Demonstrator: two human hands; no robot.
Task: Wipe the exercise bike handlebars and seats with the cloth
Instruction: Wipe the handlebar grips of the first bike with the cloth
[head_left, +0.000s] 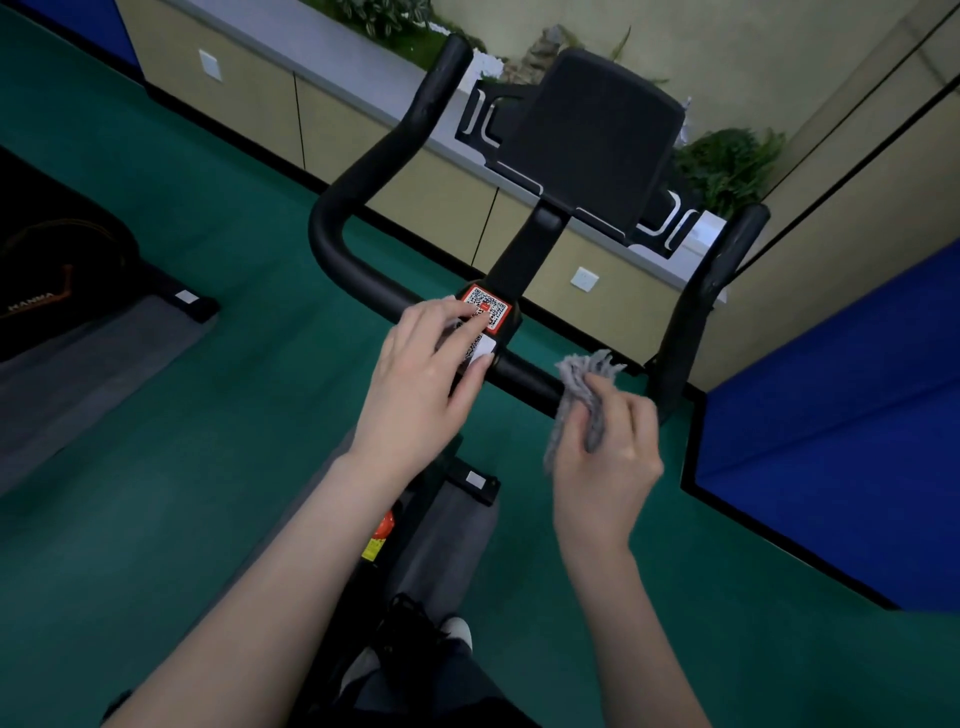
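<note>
The grey fringed cloth (584, 384) is bunched in the right hand (613, 457), whose fingers (634, 410) are curled and clamped on it, pressing the wad against the right stretch of the black tubular handlebar (332, 234). The left hand (421, 384) lies over the middle of the bar with its fingers (447, 317) straight and slightly apart, the tips on the red-bordered QR sticker (488, 306). A scrap of grey shows beneath them, but I cannot tell whether it is cloth.

The crossbar (530, 376) runs from upper left to lower right in the picture, so its long axis passes straight under the cloth. The unwiped upright right horn (696, 312) rises just beyond it, nearer the right hand. A stroke along that axis towards the horn looks the likely next move. No seat is in view.
</note>
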